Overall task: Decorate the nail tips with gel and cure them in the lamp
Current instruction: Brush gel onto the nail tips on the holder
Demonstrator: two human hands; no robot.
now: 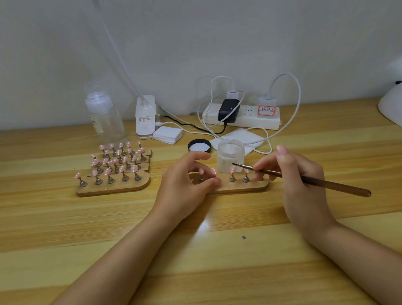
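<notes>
Pinching brush [303,180] in right hand [296,181], painting pink nail tip [232,169]; left hand [185,180] steadying stand [241,186] (fingers curled round post); next needing light dab.

Jar [230,155] and lid [198,145] crowd behind; near table [204,272] open.

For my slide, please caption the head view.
Right hand holds a brush at a nail tip; left hand steadies the stand.
</notes>
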